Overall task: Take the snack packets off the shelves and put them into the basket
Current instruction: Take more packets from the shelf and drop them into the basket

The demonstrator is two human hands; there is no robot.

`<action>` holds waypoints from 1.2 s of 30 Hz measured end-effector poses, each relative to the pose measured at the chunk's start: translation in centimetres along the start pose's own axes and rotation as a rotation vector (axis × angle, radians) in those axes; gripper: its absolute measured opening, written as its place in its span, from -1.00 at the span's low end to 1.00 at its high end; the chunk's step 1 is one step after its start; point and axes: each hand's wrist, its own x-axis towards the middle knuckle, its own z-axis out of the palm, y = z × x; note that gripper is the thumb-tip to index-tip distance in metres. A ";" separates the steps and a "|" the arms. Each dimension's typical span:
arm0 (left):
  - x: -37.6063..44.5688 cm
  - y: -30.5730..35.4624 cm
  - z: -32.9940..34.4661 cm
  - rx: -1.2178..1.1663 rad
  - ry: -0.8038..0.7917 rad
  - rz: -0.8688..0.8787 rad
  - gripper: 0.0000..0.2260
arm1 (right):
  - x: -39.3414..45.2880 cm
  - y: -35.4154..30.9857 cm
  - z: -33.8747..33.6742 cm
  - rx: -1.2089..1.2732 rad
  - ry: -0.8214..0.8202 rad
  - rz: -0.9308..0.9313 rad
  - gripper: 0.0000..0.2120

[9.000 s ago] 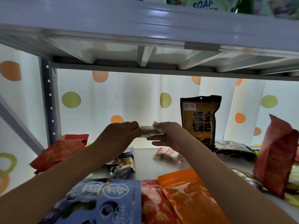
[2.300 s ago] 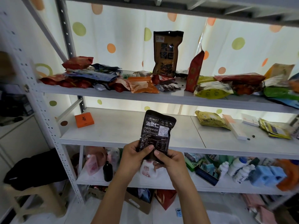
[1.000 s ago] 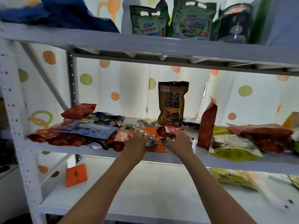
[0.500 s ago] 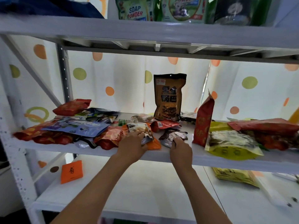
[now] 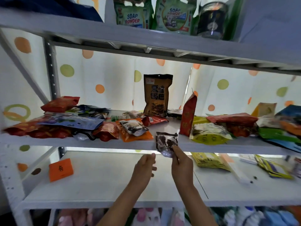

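A small dark snack packet (image 5: 166,142) with a shiny, crinkled face and pale glare patches hangs just below the centre of the frame, in front of the front lip of the middle shelf (image 5: 81,142). Its lower right corner is pinched in the grip of the right hand (image 5: 181,165), thumb and forefinger closed narrowly on the foil while the rest of the packet stands up above the knuckles. The left hand (image 5: 145,167), just left of it, holds nothing; its fingers are loosely curled, fingertips near the packet's lower left edge, though touching or not cannot be told.

On the middle shelf behind lie more packets: a black-and-white pouch (image 5: 134,127) resting on an orange packet (image 5: 130,136) left of centre, a tall brown bag (image 5: 157,95) upright at the back, a red bag (image 5: 188,118) standing beside a yellow packet (image 5: 210,133) to the right. An orange card (image 5: 61,169) sits on the lower shelf at the lower left.
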 end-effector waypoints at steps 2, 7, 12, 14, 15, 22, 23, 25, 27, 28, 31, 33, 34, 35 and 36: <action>-0.9 -0.2 0.7 -0.247 -0.111 -0.189 -0.74 | -2.3 -0.7 -1.1 0.054 -0.020 -0.007 -0.68; -4.4 -2.0 1.1 -0.531 -0.199 -0.199 -0.71 | -7.9 -2.7 -3.4 0.156 -0.073 0.103 -0.63; -8.7 -3.9 1.2 -0.564 -0.192 -0.159 -0.79 | -12.7 -3.5 -5.6 0.272 -0.021 0.289 -0.57; -10.1 -4.4 0.9 -0.563 -0.196 -0.149 -0.81 | -13.8 -4.2 -6.6 0.409 0.028 0.409 -0.58; -10.8 -4.6 0.8 -0.553 -0.198 -0.134 -0.82 | -14.3 -4.4 -7.2 0.473 0.045 0.457 -0.62; -16.2 -4.0 2.5 -0.560 -0.170 -0.019 -0.78 | -16.4 -3.8 -11.2 0.806 -0.100 0.584 -0.68; -16.8 -4.1 3.3 -0.538 -0.148 -0.003 -0.77 | -16.2 -3.4 -12.0 0.820 -0.128 0.593 -0.69; -18.2 -3.9 4.9 -0.484 -0.094 0.007 -0.77 | -16.1 -2.3 -13.9 0.828 -0.181 0.609 -0.72; -19.4 -3.8 6.3 -0.438 -0.056 0.018 -0.80 | -16.4 -0.8 -15.6 0.831 -0.218 0.608 -0.74; -19.9 -3.9 7.1 -0.406 -0.046 0.026 -0.81 | -16.6 -0.1 -16.5 0.836 -0.224 0.619 -0.74; -21.2 -3.9 9.5 -0.333 -0.031 0.041 -0.84 | -17.4 1.8 -18.9 0.864 -0.221 0.656 -0.72; -22.2 -4.3 11.3 -0.324 -0.010 0.034 -0.86 | -18.1 2.9 -20.5 0.871 -0.220 0.678 -0.75; -22.8 -4.3 12.2 -0.328 -0.005 0.030 -0.86 | -18.5 3.4 -21.2 0.891 -0.218 0.688 -0.76; -23.4 -4.3 12.9 -0.330 -0.007 0.022 -0.84 | -18.8 3.8 -21.9 0.915 -0.216 0.701 -0.75; -23.9 -4.2 13.5 -0.337 -0.013 0.008 -0.84 | -19.0 4.2 -22.4 0.927 -0.214 0.717 -0.73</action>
